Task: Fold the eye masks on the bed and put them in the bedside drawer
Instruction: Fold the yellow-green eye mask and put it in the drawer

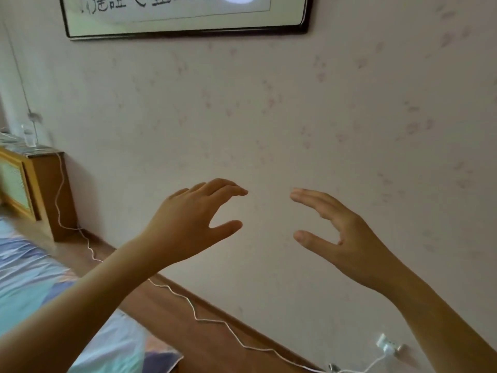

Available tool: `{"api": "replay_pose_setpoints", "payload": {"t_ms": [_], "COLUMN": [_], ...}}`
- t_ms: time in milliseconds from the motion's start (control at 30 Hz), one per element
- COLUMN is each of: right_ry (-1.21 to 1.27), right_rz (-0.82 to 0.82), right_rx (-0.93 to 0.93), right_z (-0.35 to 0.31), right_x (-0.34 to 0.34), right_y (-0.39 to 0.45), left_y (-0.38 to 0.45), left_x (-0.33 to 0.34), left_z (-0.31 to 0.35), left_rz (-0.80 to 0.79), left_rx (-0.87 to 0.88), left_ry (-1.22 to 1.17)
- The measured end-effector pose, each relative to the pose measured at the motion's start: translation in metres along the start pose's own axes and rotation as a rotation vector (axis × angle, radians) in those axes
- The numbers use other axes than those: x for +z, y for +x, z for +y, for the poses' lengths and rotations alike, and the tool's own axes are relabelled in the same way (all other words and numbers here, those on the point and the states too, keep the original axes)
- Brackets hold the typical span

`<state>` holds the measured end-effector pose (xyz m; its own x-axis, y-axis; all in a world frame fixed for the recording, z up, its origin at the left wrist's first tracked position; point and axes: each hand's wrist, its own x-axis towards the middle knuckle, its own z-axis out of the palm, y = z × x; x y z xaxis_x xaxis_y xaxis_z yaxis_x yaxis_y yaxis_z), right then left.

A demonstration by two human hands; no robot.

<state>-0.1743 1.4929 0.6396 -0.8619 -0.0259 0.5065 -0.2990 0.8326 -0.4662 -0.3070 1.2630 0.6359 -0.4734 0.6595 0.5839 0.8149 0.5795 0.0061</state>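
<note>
My left hand (193, 219) and my right hand (341, 227) are raised in front of the pale wall, fingertips facing each other with a gap between them. Both have relaxed, spread fingers and hold nothing. No eye mask is in view. A wooden bedside cabinet (45, 189) stands at the far left against the wall. The bed's blue patterned cover (29, 278) fills the lower left corner, partly hidden by my left forearm.
A wooden headboard ledge (193, 337) runs diagonally along the wall, with a white cable (212, 320) lying on it towards a plug (387, 345) at the lower right. A framed calligraphy picture (185, 14) hangs overhead. A clear glass (28, 135) stands on the cabinet.
</note>
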Motion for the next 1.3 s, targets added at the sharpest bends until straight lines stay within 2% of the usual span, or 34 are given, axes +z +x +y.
{"api": "replay_pose_setpoints", "payload": {"t_ms": [267, 633, 933, 1300], "right_ry": [0.064, 0.052, 0.114, 0.355], "right_rz": [-0.137, -0.246, -0.314, -0.427], "right_rx": [-0.091, -0.282, -0.452, -0.736], "right_z": [0.107, 0.202, 0.225, 0.212], "right_x": [0.003, 0.082, 0.139, 0.3], "right_y": [0.123, 0.32, 0.475, 0.686], "left_y": [0.093, 0.186, 0.239, 0.258], "left_x": [0.059, 0.141, 0.164, 0.182], "left_z": [-0.052, -0.193, -0.304, -0.457], "left_rz": [-0.026, -0.044, -0.059, -0.002], "left_rx": [-0.177, -0.336, -0.478, -0.808], "left_ry": [0.093, 0.216, 0.268, 0.442]}}
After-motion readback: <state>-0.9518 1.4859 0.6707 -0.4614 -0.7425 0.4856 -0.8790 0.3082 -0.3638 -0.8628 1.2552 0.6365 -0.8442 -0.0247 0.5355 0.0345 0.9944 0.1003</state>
